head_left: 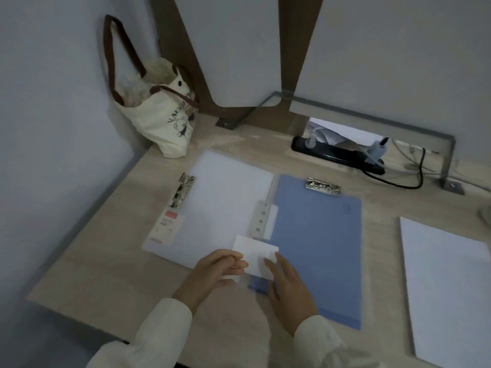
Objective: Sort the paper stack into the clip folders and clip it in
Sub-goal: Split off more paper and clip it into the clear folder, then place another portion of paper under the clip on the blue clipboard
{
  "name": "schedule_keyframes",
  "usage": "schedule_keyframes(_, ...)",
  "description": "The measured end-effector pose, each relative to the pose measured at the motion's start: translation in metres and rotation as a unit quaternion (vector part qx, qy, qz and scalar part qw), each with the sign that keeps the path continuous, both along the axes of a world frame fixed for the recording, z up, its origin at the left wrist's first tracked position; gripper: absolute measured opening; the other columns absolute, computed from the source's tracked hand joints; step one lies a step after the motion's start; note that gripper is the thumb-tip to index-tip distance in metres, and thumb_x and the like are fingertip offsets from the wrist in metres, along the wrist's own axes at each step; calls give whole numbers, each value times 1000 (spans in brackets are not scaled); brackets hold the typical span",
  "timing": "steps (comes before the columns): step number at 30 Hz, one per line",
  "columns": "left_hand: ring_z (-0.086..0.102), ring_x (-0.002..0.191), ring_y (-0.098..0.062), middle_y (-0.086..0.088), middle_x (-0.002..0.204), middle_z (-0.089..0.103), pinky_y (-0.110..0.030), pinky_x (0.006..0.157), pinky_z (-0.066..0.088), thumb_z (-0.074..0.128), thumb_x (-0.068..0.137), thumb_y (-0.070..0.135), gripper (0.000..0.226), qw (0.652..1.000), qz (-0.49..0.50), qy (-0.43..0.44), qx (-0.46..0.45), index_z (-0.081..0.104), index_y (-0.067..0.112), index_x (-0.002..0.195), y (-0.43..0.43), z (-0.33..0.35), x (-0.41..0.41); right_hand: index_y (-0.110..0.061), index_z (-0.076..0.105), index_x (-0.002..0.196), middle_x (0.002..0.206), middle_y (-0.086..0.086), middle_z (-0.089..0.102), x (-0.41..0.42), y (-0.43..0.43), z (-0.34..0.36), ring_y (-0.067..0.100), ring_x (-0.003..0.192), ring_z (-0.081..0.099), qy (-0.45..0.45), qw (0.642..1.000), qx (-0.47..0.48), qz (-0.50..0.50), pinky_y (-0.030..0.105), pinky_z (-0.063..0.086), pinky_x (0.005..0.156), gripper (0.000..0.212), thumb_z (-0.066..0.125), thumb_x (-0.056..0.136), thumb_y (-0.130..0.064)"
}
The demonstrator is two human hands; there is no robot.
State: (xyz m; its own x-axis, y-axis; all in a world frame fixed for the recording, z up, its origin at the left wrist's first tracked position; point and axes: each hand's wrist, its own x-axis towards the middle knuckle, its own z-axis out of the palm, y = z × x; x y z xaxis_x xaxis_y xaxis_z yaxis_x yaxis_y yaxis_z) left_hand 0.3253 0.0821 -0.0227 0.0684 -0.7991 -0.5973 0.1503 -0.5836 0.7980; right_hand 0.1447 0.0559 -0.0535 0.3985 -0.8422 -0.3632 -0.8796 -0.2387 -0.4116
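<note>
Pale wood desk [106, 261] fills the lower frame under dim light. At centre, two folders lie flat side by side, edges touching: clear clip folder [225, 203] on the left with its side clip [183, 191] at the left edge, and blue clip folder [318, 248] on the right with its top clip [322, 186] at the upper edge. Neither clip holds paper.

Small white sheet [255, 254] sits low centre, over the seam where the two folders meet. Left hand [215, 272]: fingers curled, pinching the sheet's left edge. Right hand [289, 282]: fingers nearly straight, tips touching the sheet's right edge, thumb resting on the blue folder (motion blur here, so contact detail is coarse). Both wrists wear cream sleeves.

Paper stack [446, 288] lies flat at the right edge of the frame, well apart from both folders and untouched.

Upper left: cream tote bag [164, 115] with brown straps, leaning in the wall corner. Upper right: black power strip [337, 155] with plugs and cables, under a grey metal frame.
</note>
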Motion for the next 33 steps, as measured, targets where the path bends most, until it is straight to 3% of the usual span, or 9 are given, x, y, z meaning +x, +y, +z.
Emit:
schedule_keyframes(2, 67, 87, -7, 4, 91, 73, -23, 80, 51, 43, 95, 14, 22, 999, -46, 10, -7, 64, 18, 92, -15, 4, -30, -24, 16, 145, 157, 0, 4, -33, -5, 5, 17, 143, 15, -8, 999, 1, -49, 27, 18, 114, 51, 31, 97, -19)
schedule_keyframes(5, 62, 95, -8, 1, 100, 67, -30, 92, 47, 40, 97, 14, 22, 994, -110, 24, -11, 61, 18, 94, -40, 9, -87, -18, 35, 139, 153, 5, 22, -98, -10, 6, 22, 139, 27, -23, 991, -9, -132, 31, 28, 111, 46, 39, 94, -12)
schedule_keyframes(8, 58, 92, -2, 1, 102, 62, -18, 81, 46, 39, 96, 11, 19, 986, -162, 34, -21, 58, 16, 98, -60, 9, -150, -9, 54, 124, 140, 14, 43, -170, -13, 6, 30, 128, 44, -21, 971, -39, -236, 34, 37, 103, 38, 50, 87, -5)
schedule_keyframes(12, 54, 101, -6, 7, 105, 59, -14, 81, 44, 45, 94, 12, 18, 976, -212, 33, -25, 58, 20, 102, -73, -2, -230, -6, 59, 117, 131, 15, 51, -238, -19, 2, 32, 121, 47, -1, 947, -40, -318, 36, 38, 101, 32, 51, 86, -3)
schedule_keyframes(19, 46, 114, -13, 7, 116, 48, -34, 107, 37, 46, 92, 23, 33, 979, -201, -13, 19, 47, 24, 125, -98, -24, -323, -8, 55, 121, 130, 8, 51, -280, -44, -7, 24, 120, 48, -35, 944, -52, -323, 28, 39, 97, 33, 46, 89, -6)
schedule_keyframes(24, 45, 86, -18, -3, 89, 45, -35, 88, 43, 48, 88, 20, 3, 987, -148, -15, 62, 46, 22, 88, -107, -32, -354, -11, 52, 124, 126, 6, 51, -284, -45, -14, 22, 115, 48, -20, 952, -37, -304, 27, 42, 93, 37, 40, 90, -5)
schedule_keyframes(28, 41, 79, -18, -9, 79, 42, -29, 71, 33, 50, 80, 20, 10, 987, -140, -42, 67, 45, 18, 72, -120, -34, -364, -14, 50, 126, 125, 3, 50, -286, -45, -12, 20, 113, 48, -24, 954, -32, -298, 25, 43, 89, 37, 38, 91, -10)
schedule_keyframes(30, 43, 77, -19, -12, 79, 46, -29, 73, 33, 49, 70, 28, 17, 984, -154, -39, 75, 53, 13, 75, -124, -36, -367, -16, 50, 125, 125, 3, 51, -288, -48, -11, 19, 110, 49, -33, 951, -27, -306, 23, 42, 87, 35, 38, 93, -15)
schedule_keyframes(33, 55, 90, -22, -4, 88, 59, -31, 86, 43, 46, 88, 25, 18, 987, -136, -33, 73, 58, 14, 95, -119, -41, -368, -18, 52, 121, 122, 0, 51, -291, -51, -6, 17, 107, 52, -79, 937, 0, -340, 20, 40, 86, 32, 44, 92, -29)
